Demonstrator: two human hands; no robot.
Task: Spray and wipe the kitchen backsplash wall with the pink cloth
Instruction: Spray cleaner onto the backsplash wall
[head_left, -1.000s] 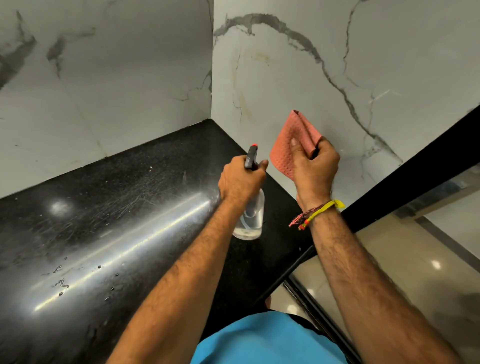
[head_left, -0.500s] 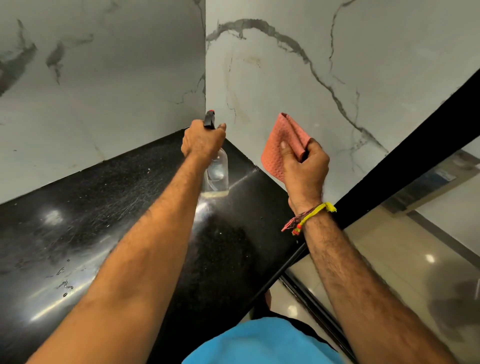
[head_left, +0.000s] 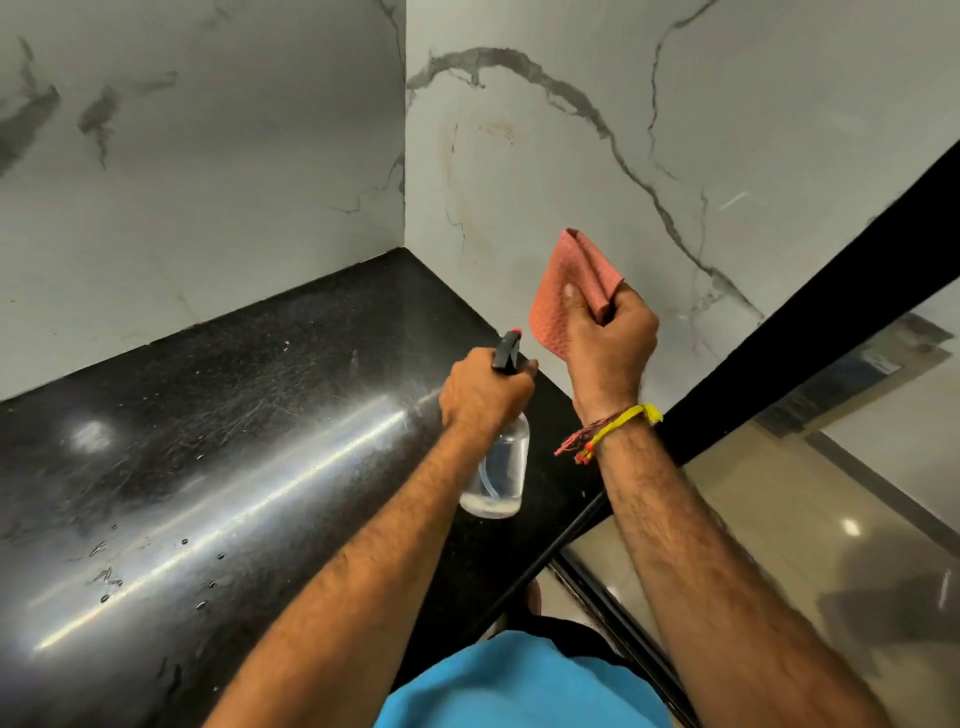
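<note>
Head view, looking down into a corner where 2 white marble backsplash walls (head_left: 519, 171) with grey veins are meeting above a glossy black worktop (head_left: 218, 447). Left hand (head_left: 485, 392) gripping the neck of a clear spray bottle (head_left: 496, 473), fingers curled round it just under the black trigger head with its small red tip, nozzle pointing up toward the corner of the wall. Bottle hanging upright below the fist, above the worktop, holding a little clear liquid near its base, with a thin tube showing inside. Right hand (head_left: 610, 345) pinching a folded pink cloth (head_left: 569, 283), thumb pressing on its front face and the other fingers curled behind, lifting it in front of the right-hand wall panel; not possible to tell whether the cloth is touching the wall. Cloth sitting just right of and above the bottle's nozzle, the 2 hands near each other but apart. Yellow and red thread wristbands (head_left: 610, 428) circling the right wrist. Scattered water droplets (head_left: 202, 571) and fine scratches catching a long streak of reflected light across the worktop at left. Black edge strip (head_left: 831, 301) running diagonally at right, shiny tiled floor (head_left: 779, 519) showing beyond it. Blue shirt (head_left: 519, 686) filling the bottom centre of the frame.
</note>
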